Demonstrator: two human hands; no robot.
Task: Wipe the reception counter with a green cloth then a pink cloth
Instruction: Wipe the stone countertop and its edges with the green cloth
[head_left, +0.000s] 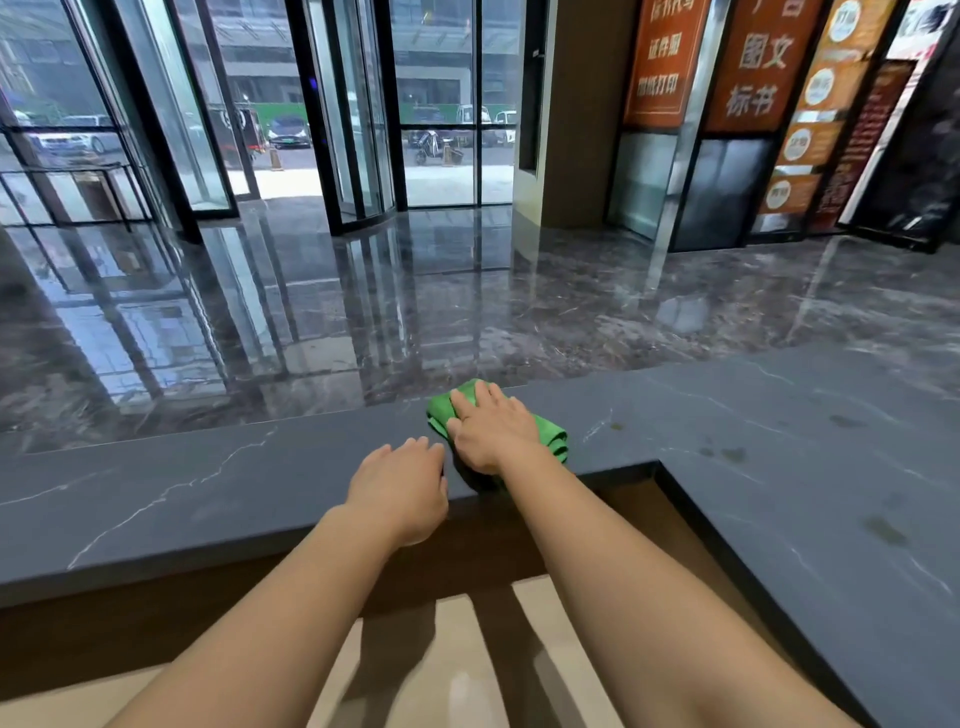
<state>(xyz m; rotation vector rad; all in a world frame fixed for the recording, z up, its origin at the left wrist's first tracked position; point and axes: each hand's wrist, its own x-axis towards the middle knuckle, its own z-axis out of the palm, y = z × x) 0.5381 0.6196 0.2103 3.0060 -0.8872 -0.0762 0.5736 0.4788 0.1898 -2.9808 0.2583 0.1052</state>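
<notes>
Both arms stretch forward, right grip (493, 431) flat, left grip (400, 493) relaxed.

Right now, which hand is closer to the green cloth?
Right. The right hand presses flat on top of the cloth. The left hand rests on the counter just left of the cloth.

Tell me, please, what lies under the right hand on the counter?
A bunched green cloth lies under the right hand, on the dark counter. The hand covers its middle, so only its edges show.
</notes>
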